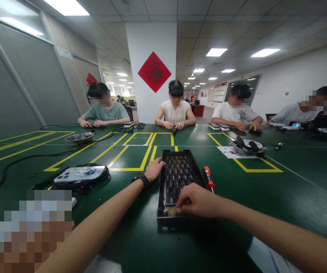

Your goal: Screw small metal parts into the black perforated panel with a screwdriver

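A black rectangular case (pixel 180 170) with rows of dark round cells lies lengthwise in front of me on the green table. My left hand (pixel 154 170) grips its upper left side, fingers over the rim. At the near end, my right hand (pixel 194 201) is bent into a pinch with the fingertips low at the case. Beside those fingertips sits a small yellowish part (pixel 172 211); whether anything is between them is hidden. To the right of the case, touching or nearly touching it, is a red-handled screwdriver (pixel 209 178).
Left of the case lies a phone in a patterned cover (pixel 80 175) with black straps. Metal bowls stand at the left (pixel 79 138) and right (pixel 247 147), the right one holding dark items. A black cable (pixel 38 155) crosses the left side. Several people sit along the far side.
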The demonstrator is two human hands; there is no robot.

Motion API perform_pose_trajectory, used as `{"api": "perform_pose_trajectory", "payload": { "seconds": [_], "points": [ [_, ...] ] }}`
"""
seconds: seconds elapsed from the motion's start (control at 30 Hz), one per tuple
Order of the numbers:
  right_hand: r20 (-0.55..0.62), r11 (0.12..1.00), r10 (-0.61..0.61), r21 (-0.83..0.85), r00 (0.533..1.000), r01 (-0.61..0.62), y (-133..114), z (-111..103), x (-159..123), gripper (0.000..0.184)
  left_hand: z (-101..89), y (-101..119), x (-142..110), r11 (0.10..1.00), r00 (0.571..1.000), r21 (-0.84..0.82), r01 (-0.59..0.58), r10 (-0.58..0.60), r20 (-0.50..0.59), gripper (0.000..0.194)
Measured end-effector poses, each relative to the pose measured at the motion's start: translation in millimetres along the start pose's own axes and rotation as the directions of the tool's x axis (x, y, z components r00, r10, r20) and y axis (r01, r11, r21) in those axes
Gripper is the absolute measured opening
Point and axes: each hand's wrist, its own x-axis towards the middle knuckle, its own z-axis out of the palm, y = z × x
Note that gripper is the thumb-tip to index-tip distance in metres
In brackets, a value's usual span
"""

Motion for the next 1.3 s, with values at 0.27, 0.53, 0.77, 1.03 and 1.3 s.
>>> {"api": "perform_pose_trajectory", "payload": {
  "seconds": [0.27, 0.53, 0.77, 1.03, 1.3],
  "points": [
    [-0.154, 0.833, 0.333, 0.511, 0.930, -0.213, 18.8, -14.6, 4.6, 0.031, 15.5, 0.0, 50.4, 0.973, 0.983, -0.227, -0.051, 0.008, -0.184, 0.050],
    [-0.055, 0.630, 0.497, 0.709, 0.866, -0.317, 18.4, -13.6, 2.3, 0.031, 23.9, -7.3, 53.7, 0.952, 0.981, -0.302, -0.044, -0.016, -0.192, 0.039],
    [-0.150, 0.725, 0.439, 0.641, 0.886, -0.250, 23.8, -9.1, 3.1, 0.025, 24.0, -8.3, 52.2, 0.972, 0.976, -0.223, -0.077, 0.027, -0.215, 0.036],
    [-0.328, 0.436, 0.684, 0.900, 0.652, -0.004, 34.7, -8.2, 16.9, 0.019, -9.4, 50.1, 29.6, 0.854, 0.864, 0.132, -0.503, 0.500, 0.057, 0.014],
    [-0.402, 0.245, 0.774, 0.903, 0.490, 0.354, 25.2, -24.4, 1.9, 0.004, -41.0, 121.8, -71.6, 0.665, 0.327, -0.307, -0.681, 0.651, 0.685, 0.023]
  ]
}}
